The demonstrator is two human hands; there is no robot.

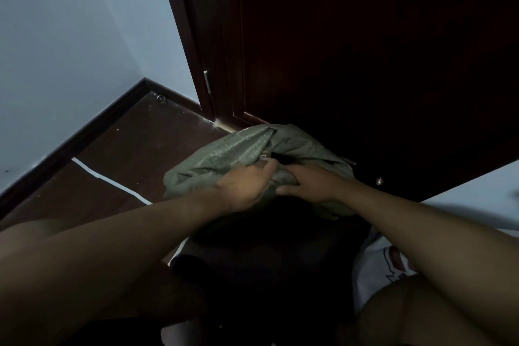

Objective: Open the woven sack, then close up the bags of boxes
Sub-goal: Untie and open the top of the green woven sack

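A grey-green woven sack [224,154] lies bunched on the dark wooden floor, just in front of a dark door. My left hand [244,188] grips the sack's gathered near edge from the left. My right hand [311,181] presses on the same fold from the right, fingers curled into the fabric. A small dark slit and a pale tag [264,157] show at the top of the sack, just beyond my fingers. The sack's contents are hidden. Below my hands lies a dark shape [266,261] too dim to identify.
A dark red door [365,50] and its frame stand right behind the sack. Pale walls meet at a corner on the left, with a dark baseboard [84,135]. A white strip [112,180] runs across the floor. White printed material [393,258] lies at lower right.
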